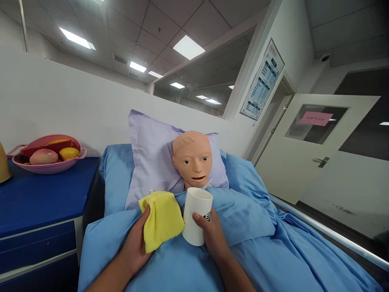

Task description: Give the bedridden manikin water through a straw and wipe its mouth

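My left hand (136, 239) is closed on a folded yellow cloth (164, 221), its thumb over the near edge. In my right hand (214, 235) is a white cup (194, 219), gripped from the right side with the thumb across its front. The cup stands nearly upright, and what is inside it cannot be seen. A thin pale stick or straw (208, 184) shows just behind its rim. Beyond the cup, a manikin head (193, 160) with its mouth slightly open rests on a lilac pillow (152, 158). Blue bedding (249, 219) covers the manikin below the neck.
On the left, a blue bedside cabinet (60, 198) carries a pink basket (51, 166) of fruit. A yellowish object (3, 164) is cut off at the left edge. A metal bed rail (328, 229) runs along the right, with an open door (306, 162) beyond it.
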A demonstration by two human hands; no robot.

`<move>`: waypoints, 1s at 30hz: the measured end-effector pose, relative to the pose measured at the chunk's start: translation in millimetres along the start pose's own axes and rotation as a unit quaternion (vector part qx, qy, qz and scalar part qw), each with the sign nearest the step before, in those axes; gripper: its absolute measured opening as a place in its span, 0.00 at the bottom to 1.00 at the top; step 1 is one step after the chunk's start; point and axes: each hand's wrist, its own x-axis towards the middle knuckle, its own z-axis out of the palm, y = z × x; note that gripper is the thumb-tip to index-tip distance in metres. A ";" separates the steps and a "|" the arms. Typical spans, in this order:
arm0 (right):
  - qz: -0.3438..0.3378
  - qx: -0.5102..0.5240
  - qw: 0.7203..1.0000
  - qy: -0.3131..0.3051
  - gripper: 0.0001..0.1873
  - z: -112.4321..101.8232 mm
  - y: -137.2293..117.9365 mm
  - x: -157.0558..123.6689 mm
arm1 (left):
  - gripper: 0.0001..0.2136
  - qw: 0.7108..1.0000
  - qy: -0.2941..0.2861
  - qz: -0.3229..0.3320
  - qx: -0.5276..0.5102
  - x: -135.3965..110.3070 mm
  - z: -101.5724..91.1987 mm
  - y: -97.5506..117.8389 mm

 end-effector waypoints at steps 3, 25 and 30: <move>-0.001 0.001 1.000 -0.015 0.29 -0.2 -1.6 -0.5 | 0.27 1.000 -0.016 -0.001 0.002 -1.6 -1.2 -0.1; 0.041 0.074 0.996 -0.034 0.25 -4.0 -7.5 -0.2 | 0.26 0.997 -0.056 -0.030 -0.035 1.0 -12.2 1.7; 0.044 0.100 0.994 -0.026 0.22 0.6 -15.8 -0.9 | 0.25 0.998 -0.043 -0.023 -0.028 0.1 -13.5 1.0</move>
